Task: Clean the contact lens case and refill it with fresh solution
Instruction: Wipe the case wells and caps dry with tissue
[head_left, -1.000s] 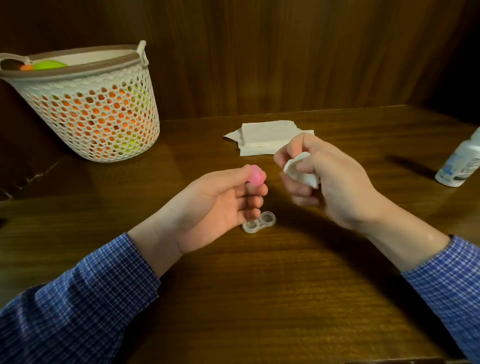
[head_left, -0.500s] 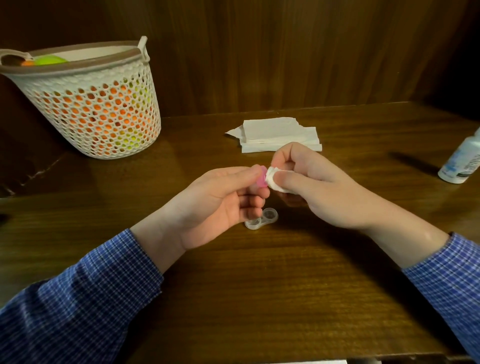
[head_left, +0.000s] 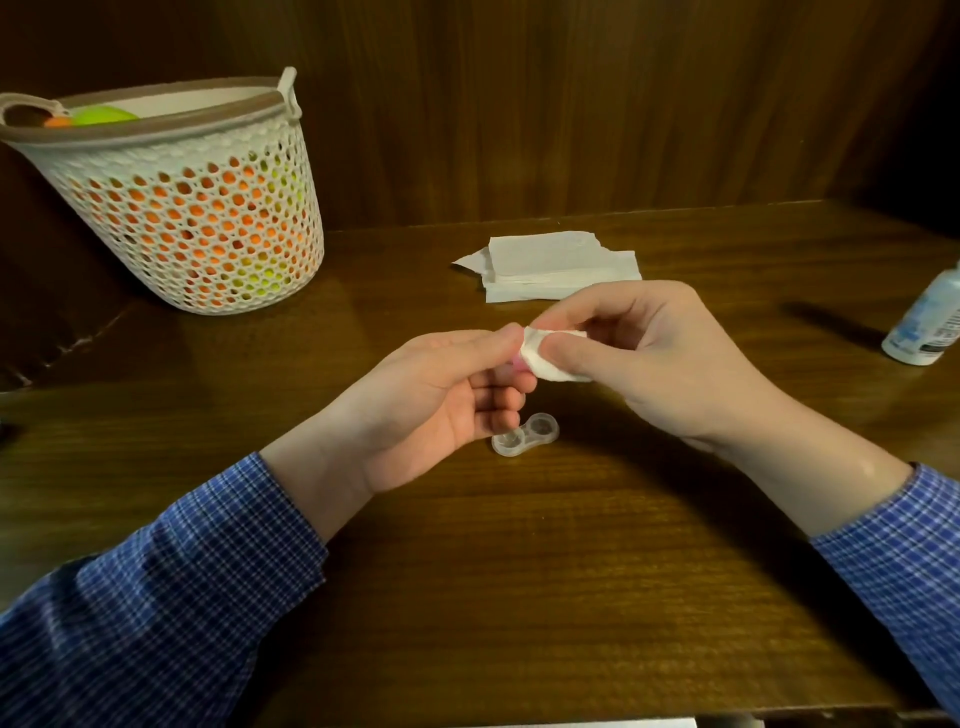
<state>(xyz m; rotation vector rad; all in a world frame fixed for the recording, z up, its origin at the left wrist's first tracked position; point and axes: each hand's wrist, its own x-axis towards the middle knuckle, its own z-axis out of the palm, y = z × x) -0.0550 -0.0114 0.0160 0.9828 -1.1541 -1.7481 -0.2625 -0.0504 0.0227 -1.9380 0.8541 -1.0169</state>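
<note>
The clear contact lens case (head_left: 525, 434) lies uncapped on the wooden table (head_left: 519, 571), just below my hands. My left hand (head_left: 436, 400) pinches a pink cap (head_left: 516, 364) between thumb and fingers; only a sliver of pink shows. My right hand (head_left: 654, 358) grips a folded white tissue (head_left: 545, 356) and presses it against the cap, covering most of it. The solution bottle (head_left: 927, 325), white with a blue label, leans at the right edge, apart from both hands.
A stack of white tissues (head_left: 561, 265) lies behind my hands. A white perforated basket (head_left: 192, 208) holding orange and green things stands at the back left. A wooden wall closes the back.
My right hand has brought the tissue left onto the pink cap, which was fully visible before and is now mostly covered. My left hand has stayed about where it was.
</note>
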